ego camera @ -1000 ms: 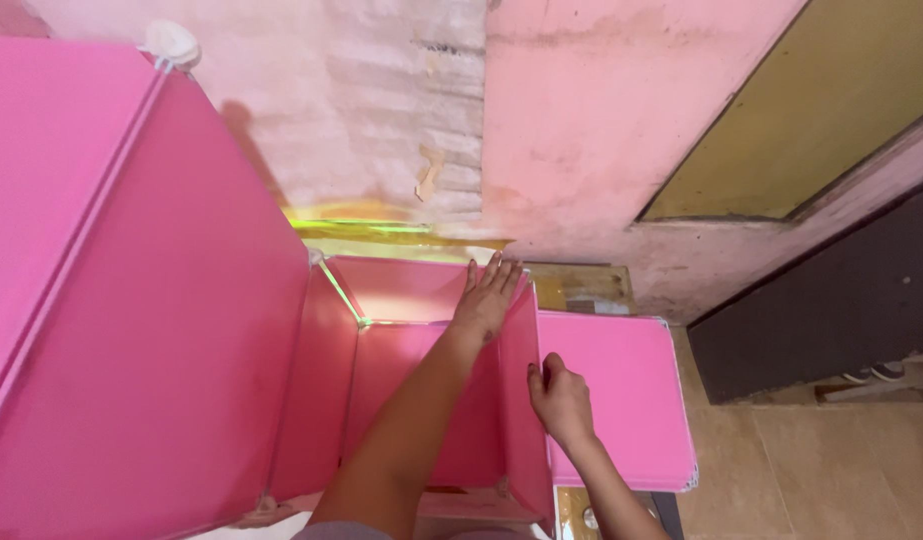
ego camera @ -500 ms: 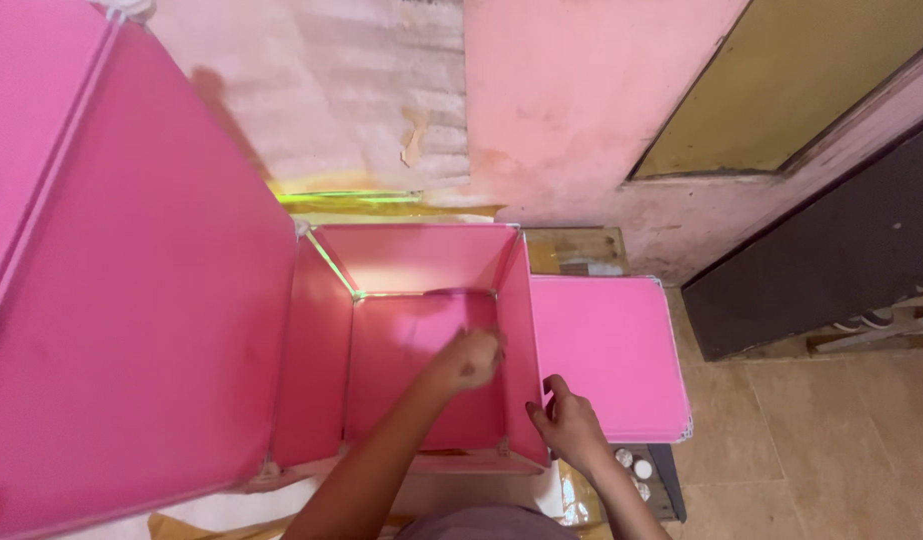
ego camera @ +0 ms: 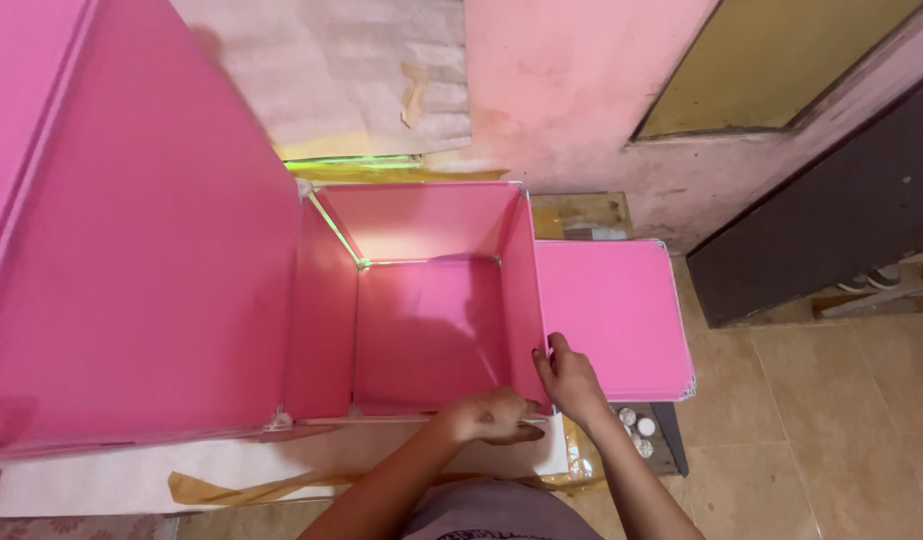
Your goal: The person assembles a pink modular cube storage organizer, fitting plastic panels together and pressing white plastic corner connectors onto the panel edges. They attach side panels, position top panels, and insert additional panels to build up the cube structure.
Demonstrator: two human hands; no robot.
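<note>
An open pink panel cube [ego camera: 426, 330] stands against the wall, beside a taller pink cabinet side [ego camera: 141, 250]. My left hand [ego camera: 491, 415] is at the cube's front right corner, fingers curled around the joint where the front edge meets the side panel. Just to its right, my right hand [ego camera: 571, 380] pinches the front edge of the cube's right side panel [ego camera: 519, 290]. The inside of the cube holds nothing.
A stack of flat pink panels [ego camera: 611, 310] lies right of the cube on a dark stand. Small white round connectors [ego camera: 636, 425] sit below it. A strip of brown tape [ego camera: 241, 488] lies on white sheeting in front. Beige floor tiles [ego camera: 811, 420] spread to the right.
My left hand has come out of the cube, from the back wall down to the front right corner. My right hand stays on the side panel's edge. The view has tilted downward.
</note>
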